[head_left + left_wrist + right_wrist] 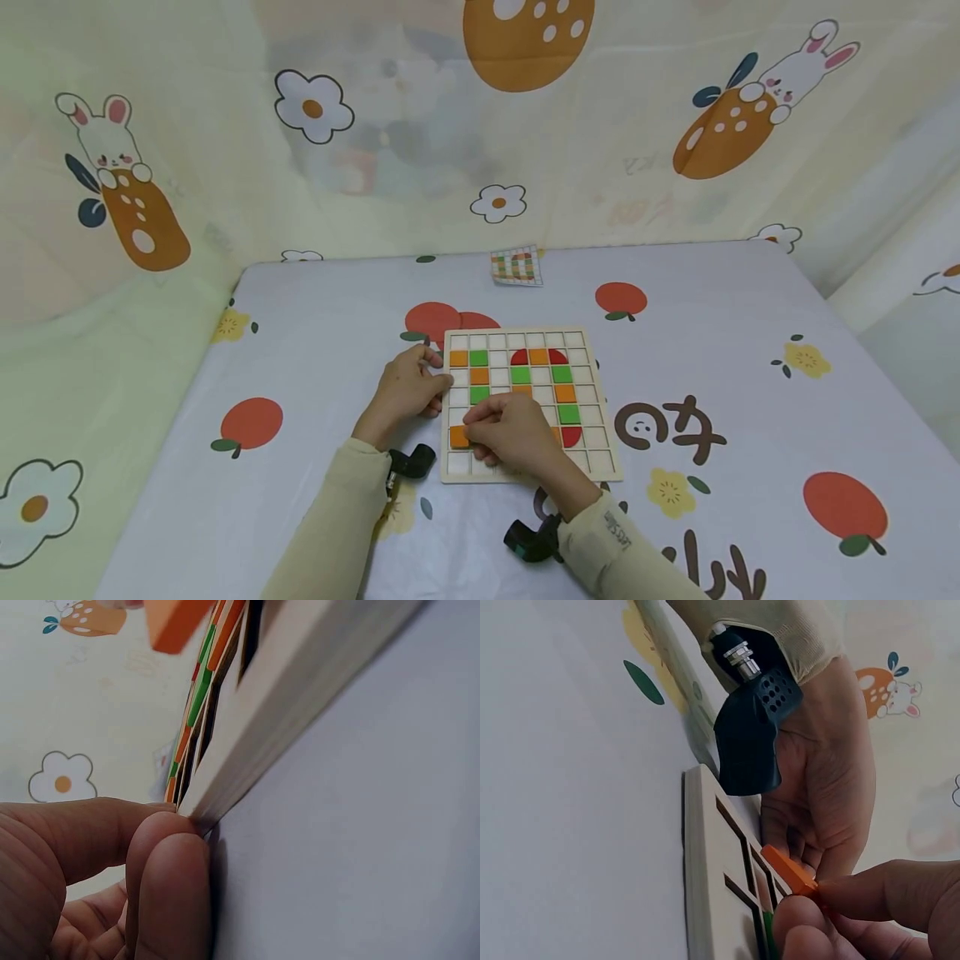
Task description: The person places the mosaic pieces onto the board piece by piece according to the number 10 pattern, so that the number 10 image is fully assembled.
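A square wooden grid board (606,467) lies on the table, with orange, green and red tiles in several of its cells. My right hand (517,433) pinches an orange square tile (459,437) between thumb and fingers over the board's lower left cells. The right wrist view shows this orange tile (789,870) tilted above the grid. At the board's left edge, my left hand (405,387) holds the rim with thumb and fingertips. Seen from the left wrist, those fingers (169,877) meet at the rim's side. Part of the tile pattern is hidden behind the right hand.
A small printed card (516,267) with a coloured grid pattern stands at the table's back edge, near the curtain (420,225). The tablecloth (712,333) has printed fruit and flowers. A dark wrist camera (532,540) sits at the right sleeve, another camera (412,461) at the left.
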`<action>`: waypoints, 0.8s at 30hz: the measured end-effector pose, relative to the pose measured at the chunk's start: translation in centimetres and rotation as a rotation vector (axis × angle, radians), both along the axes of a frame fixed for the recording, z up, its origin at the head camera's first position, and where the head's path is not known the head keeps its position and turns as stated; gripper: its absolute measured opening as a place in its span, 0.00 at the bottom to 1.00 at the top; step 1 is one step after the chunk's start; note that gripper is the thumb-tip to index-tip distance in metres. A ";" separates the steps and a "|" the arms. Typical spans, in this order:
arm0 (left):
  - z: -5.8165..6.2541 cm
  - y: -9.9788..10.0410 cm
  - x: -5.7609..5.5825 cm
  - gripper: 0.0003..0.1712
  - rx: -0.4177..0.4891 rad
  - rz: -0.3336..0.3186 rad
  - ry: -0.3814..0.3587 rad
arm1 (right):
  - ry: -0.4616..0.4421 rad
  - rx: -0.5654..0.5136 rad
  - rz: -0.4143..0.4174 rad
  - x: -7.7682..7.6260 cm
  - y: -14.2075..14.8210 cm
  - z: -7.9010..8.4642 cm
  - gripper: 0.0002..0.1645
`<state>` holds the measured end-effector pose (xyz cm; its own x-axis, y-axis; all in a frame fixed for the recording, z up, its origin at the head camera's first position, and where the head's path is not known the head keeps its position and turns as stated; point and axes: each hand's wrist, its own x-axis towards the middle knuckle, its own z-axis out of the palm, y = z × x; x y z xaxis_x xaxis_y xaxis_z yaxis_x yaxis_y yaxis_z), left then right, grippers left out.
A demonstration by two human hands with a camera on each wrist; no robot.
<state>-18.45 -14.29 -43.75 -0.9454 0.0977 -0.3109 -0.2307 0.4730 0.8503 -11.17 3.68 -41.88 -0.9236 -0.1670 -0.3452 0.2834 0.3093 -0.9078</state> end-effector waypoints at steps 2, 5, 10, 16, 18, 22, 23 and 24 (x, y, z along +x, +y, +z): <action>0.1 0.0 0.0 0.15 -0.004 0.000 0.001 | 0.007 0.009 0.008 0.0 -0.1 -0.1 0.03; 0.1 0.0 0.0 0.15 -0.004 -0.001 0.004 | 0.015 0.015 0.020 -0.1 -0.1 -0.2 0.03; 0.2 0.1 0.0 0.15 -0.003 -0.003 0.008 | 0.035 0.029 0.027 0.0 -0.2 -0.3 0.02; 0.1 0.1 0.0 0.14 -0.008 0.002 0.010 | 0.056 0.032 0.021 0.1 -0.2 -0.1 0.02; 0.1 0.1 0.0 0.14 -0.012 0.003 0.011 | 0.059 0.030 0.019 0.2 -0.2 -0.1 0.02; 0.0 0.1 0.0 0.14 -0.013 0.000 0.015 | 0.065 0.031 0.019 0.3 -0.2 -0.1 0.03; 0.0 0.1 0.0 0.14 -0.012 0.000 0.014 | 0.066 0.032 0.019 0.3 -0.2 -0.2 0.03; -0.1 0.1 0.0 0.14 -0.010 0.000 0.011 | 0.065 0.034 0.021 0.3 -0.2 -0.3 0.03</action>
<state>-18.45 -14.23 -43.85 -0.9488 0.0942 -0.3014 -0.2215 0.4817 0.8479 -10.90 3.51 -42.13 -0.9408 -0.1753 -0.2901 0.2171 0.3456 -0.9129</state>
